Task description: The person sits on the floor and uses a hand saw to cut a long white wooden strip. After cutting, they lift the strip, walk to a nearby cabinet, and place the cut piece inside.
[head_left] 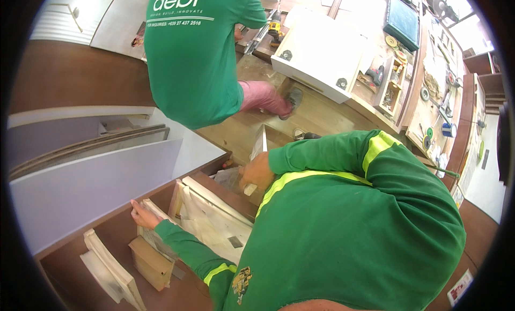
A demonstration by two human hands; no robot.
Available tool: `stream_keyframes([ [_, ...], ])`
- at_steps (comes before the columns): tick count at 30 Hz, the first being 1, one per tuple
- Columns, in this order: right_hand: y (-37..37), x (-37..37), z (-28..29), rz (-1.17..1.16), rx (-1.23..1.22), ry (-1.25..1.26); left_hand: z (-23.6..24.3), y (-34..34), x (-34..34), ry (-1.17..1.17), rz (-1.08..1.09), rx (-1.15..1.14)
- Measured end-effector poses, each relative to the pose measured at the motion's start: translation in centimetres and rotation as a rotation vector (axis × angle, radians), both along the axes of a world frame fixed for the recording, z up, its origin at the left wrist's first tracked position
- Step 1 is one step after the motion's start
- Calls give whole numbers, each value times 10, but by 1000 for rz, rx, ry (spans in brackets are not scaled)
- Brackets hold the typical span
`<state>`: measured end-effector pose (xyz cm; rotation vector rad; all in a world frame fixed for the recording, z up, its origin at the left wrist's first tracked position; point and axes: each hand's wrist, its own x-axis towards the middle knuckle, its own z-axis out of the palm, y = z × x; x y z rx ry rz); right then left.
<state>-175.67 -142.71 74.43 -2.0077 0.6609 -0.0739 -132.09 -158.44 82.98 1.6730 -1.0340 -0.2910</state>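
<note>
My left hand (pixel 144 215) is curled at the upper edge of a brown cabinet compartment (pixel 64 273), beside a pale panel (pixel 155 206); what its fingers hold is unclear. My right hand (pixel 257 171) grips a narrow pale board (pixel 260 142) standing over the compartment's right end, with some crumpled translucent material (pixel 228 179) beside it. Inside the compartment, pale wrapped panels (pixel 209 220) lean together in the middle, a cardboard piece (pixel 152 260) stands below my left hand, and more white boards (pixel 110 265) stand at the left end.
A co-worker in a green shirt (pixel 193 75) works at a bench ahead. A white cabinet piece (pixel 319 51), tools, tape rolls and a wooden parts tray (pixel 389 88) cover the benches at right. Long boards (pixel 94 182) lean at left; wooden floor (pixel 230 139) runs between.
</note>
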Motion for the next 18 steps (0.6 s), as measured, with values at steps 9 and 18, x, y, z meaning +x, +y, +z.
stream_keyframes([
  [9,-4,4,10,-3,2,71,8,2,-13,91,-40,-37],
  [18,-4,13,14,-30,-37,53,10,10,-11,174,-100,-85],
])
